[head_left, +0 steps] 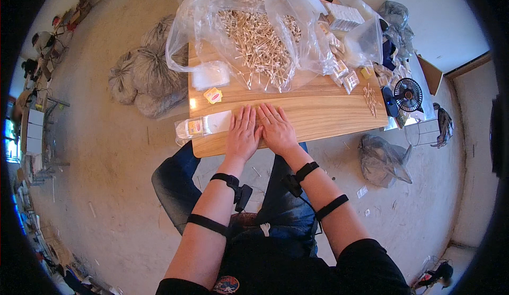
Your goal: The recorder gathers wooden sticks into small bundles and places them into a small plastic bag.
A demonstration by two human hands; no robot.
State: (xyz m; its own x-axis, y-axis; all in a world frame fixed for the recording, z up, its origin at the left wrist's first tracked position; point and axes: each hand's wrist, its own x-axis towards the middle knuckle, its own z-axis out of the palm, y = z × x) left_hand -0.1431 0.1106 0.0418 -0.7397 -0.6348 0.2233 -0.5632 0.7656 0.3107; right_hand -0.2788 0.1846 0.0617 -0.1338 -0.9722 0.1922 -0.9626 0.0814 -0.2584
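Two bare hands lie palm-down near the front edge of a wood-grained bench point(328, 112), the left hand point(242, 136) angled toward the right hand point(280, 131). On each, the fingers are straight and laid close together, flattened rather than pinching. Between them shows a narrow, ribbed row of thin sticks point(258, 120), its ends and most of its length covered by the palms.

A smooth white strip point(218, 121) reaches the left hand's edge; whether it continues underneath cannot be told. At its other end lies a glossy clear packet point(193, 127) of upright-ribbed swabs with a yellow-and-red label. Beyond it rest small yellow cards point(213, 95) and a slippery-looking stack of clear film sleeves point(211, 76).

At the back, a crinkled transparent bag point(183, 40), cut off by the top of the frame, spills a tangled heap of cotton swabs point(254, 45) with pale wooden stems. Loose swabs point(370, 100) scatter near a round dark fan point(408, 94). Packets point(339, 72) at right blur behind glare and folded plastic.
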